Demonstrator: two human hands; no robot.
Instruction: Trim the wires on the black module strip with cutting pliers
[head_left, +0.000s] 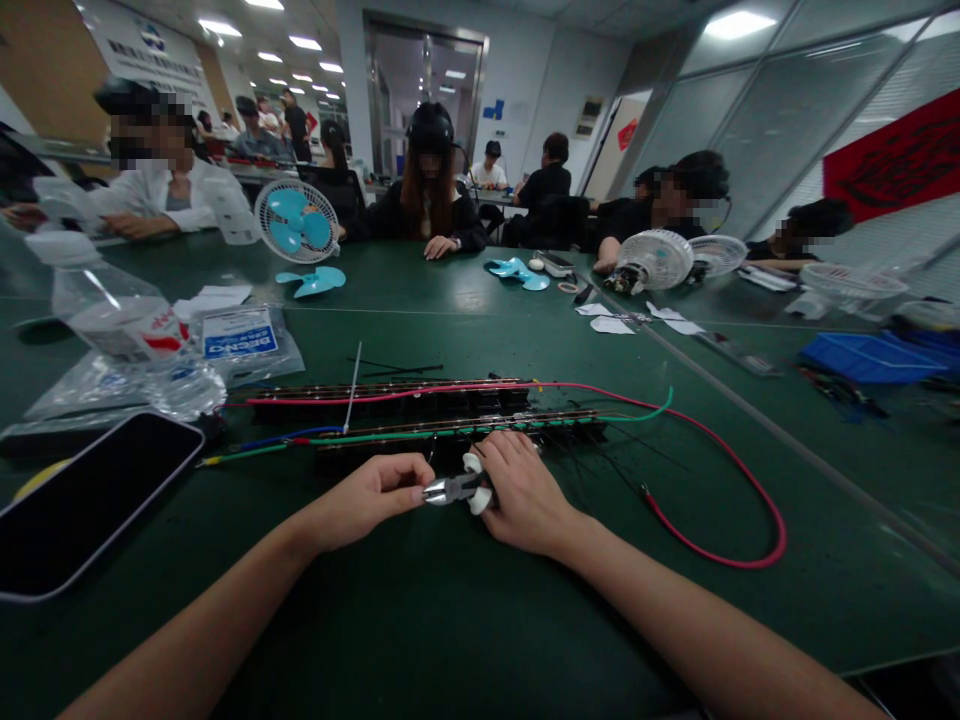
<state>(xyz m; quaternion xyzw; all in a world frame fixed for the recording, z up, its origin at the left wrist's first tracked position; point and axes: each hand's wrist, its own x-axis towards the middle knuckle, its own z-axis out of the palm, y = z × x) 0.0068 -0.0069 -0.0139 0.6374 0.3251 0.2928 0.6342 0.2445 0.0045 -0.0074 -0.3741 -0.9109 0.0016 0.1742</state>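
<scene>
Near the middle of the frame, I have my right hand (525,490) clenched round the cutters (450,489), white grips in the palm and metal nose pointing left. My left hand (360,503) has thumb and forefinger drawn together right at that nose; I can't tell from here whether anything is pinched between them.

Just beyond my hands, the near terminal strip (559,425) lies across the green bench (450,630), with the green wire (397,434) running along it and a blue wire (277,437) coming in at its left end. Behind it lies the far terminal strip (450,394), with the red wire (600,388) running along it, then looping round to a bare-looking tip at centre right. A pale cable tie (354,385) sticks up between the strips at their left part.

At left I see a dark-screened phone (97,500), a plastic bottle (124,310) and a labelled packet (241,335). In the upper left, a fan (296,222) with blue blades stands beside a seated person (427,200) in a dark headset.
</scene>
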